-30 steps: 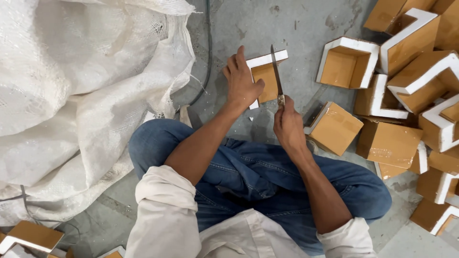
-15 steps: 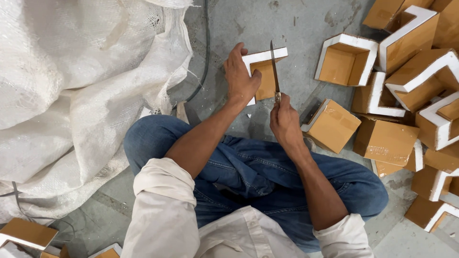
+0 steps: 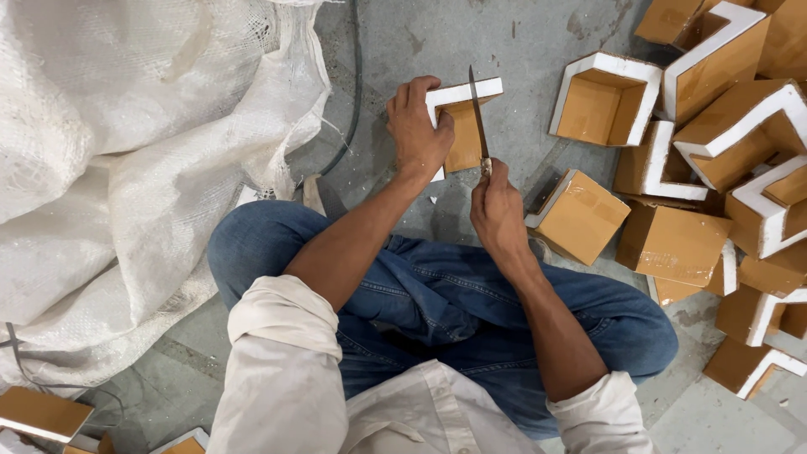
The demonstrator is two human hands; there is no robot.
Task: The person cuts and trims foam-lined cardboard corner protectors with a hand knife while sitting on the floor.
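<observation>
The right hand is clenching the handle of a knife, its narrow blade pointing away from the body and lying across the corner piece, a brown block with white foam edges. The left hand is grasping that piece by its left side, fingers curled over the white top edge, pinning it to the floor, seemingly so that it cannot slide under the blade. The piece is sitting just ahead of the person's crossed legs, within easy reach of both arms. One knife and one piece are being worked. To the right, roughly a dozen similar pieces are lying heaped together; an exact count is not possible. To the left, one large white woven sack is slumping on the floor.
</observation>
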